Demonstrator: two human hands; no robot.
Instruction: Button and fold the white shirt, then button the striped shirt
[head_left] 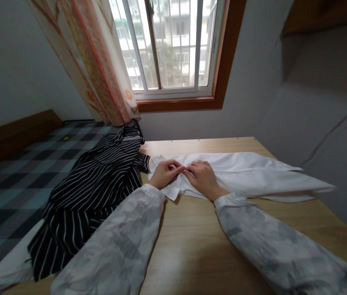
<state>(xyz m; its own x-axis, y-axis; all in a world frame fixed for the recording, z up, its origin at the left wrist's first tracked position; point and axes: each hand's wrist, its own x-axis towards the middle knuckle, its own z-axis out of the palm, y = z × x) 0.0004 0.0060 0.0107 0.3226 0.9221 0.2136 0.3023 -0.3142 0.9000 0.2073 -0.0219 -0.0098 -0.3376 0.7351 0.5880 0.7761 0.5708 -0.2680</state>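
Currently, left hand (pixel 164 173) and right hand (pixel 203 178) both pinch the white shirt (pixel 241 174) lying on the worktop (pixel 191 229). Fingertips meet. Striped garment (pixel 93 192) lies left.

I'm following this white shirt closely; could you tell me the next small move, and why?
Probably finish the pinch: both the left hand and right hand meet fingertip to fingertip at one spot on the white shirt, which lies spread on the wooden table.

- No readable text, label, brand, number or sign anywhere in view.
- Nothing legible on the white garment (pixel 237 174), the striped garment (pixel 96 192) or the curtain (pixel 99 61).
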